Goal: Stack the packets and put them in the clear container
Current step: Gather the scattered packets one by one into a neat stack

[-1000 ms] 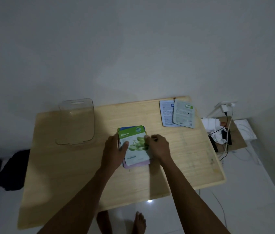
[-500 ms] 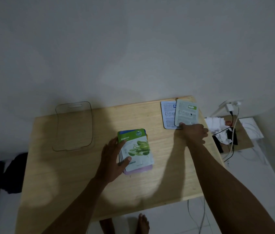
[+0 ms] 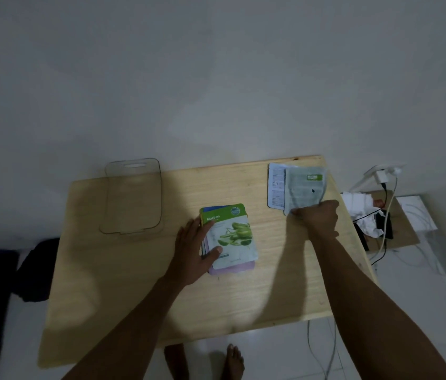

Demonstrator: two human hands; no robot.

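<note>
A stack of packets (image 3: 233, 237) lies mid-table, a green-and-white aloe vera packet on top and a purple one at the bottom. My left hand (image 3: 193, 248) rests flat on the stack's left edge, thumb on the top packet. At the far right corner, a grey-green packet (image 3: 304, 187) overlaps a white-and-blue packet (image 3: 276, 185). My right hand (image 3: 319, 218) pinches the near edge of the grey-green packet. The clear container (image 3: 132, 196) lies empty at the table's back left.
The wooden table (image 3: 134, 283) stands against a white wall. To the right, on the floor, a cardboard piece (image 3: 405, 231) holds white paper, a charger and cables. Dark fabric (image 3: 35, 270) sits left of the table. My bare feet show below the front edge.
My right hand left the stack, reached to the far right corner and closed on the grey-green packet's near edge, which has lifted slightly. My left hand stayed on the stack.
</note>
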